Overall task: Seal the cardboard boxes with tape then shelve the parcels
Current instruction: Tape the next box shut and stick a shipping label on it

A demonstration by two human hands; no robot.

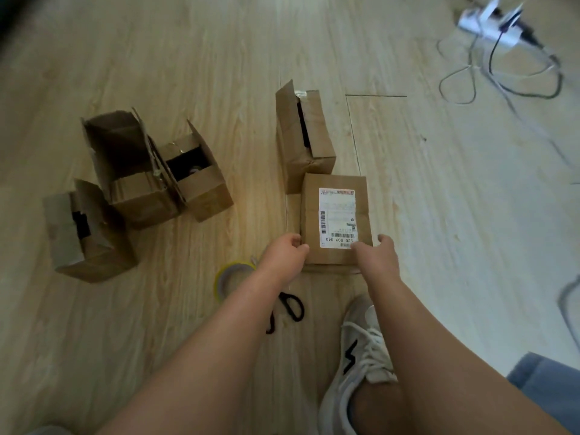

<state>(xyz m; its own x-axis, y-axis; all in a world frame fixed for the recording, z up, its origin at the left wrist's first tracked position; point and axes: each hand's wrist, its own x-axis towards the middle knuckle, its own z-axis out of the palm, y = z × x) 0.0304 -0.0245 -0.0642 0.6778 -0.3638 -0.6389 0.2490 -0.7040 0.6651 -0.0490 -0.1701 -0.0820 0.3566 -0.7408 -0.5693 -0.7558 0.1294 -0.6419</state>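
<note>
I have both grips on the labelled box (335, 219), which sits on the wooden floor (188, 58) straight ahead, just past my shoe (361, 365). The left grip (284, 255), a bare hand, curls its fingers round the near left corner. The right grip (375, 255) clasps the near right corner, thumb along the side and fingers over the edge of the shipping label (337, 218). Its top looks closed and flat, and I see no tape across it, though the near face is hidden.

I judge it a light, stiff carton. The cardboard is dry and not slippery, but the walls could dent if I squeeze mid-panel. The corners and bottom edges are the firm places to hold, as I have it.

The tape roll (230, 277) lies just beside my left forearm, partly covered by it, and the scissors (290, 307) are on the floor between my arms. Another box (306, 136), with a flap raised, stands right behind the labelled one. Three open boxes (131, 167) cluster well off to the left. A power strip (496, 26) with cables lies far right.
</note>
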